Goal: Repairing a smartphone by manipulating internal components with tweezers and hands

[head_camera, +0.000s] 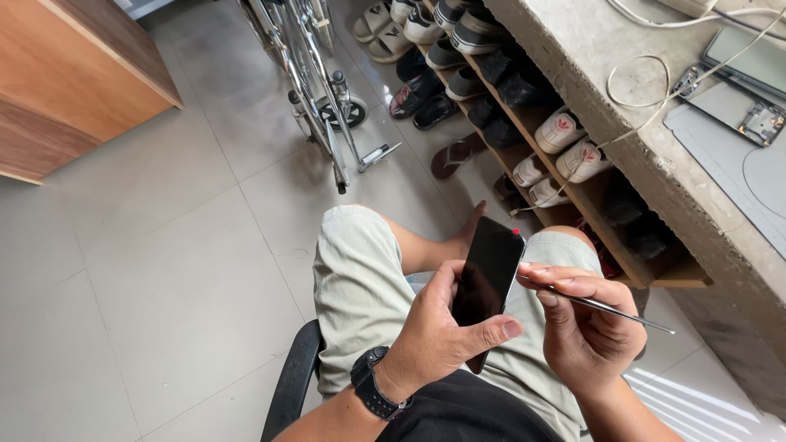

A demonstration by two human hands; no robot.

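Over the lap, low of centre, one black phone (489,278) rests in the left hand (438,331), fingers curled behind and thumb across its lower edge; its long axis runs from six to one o'clock. At three o'clock, the right hand (583,323) pinches one thin metal tool (606,307), tip pointing toward four o'clock.

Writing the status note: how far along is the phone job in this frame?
Done: nothing shows as opened on the held phone; its dark screen sits flush. A separate opened device lies on the concrete counter.
In hand: left hand grips the phone; right hand holds a thin metal tool with its tip at the phone's right edge.
Left: the screen looks not yet lifted, judging by no visible gap.
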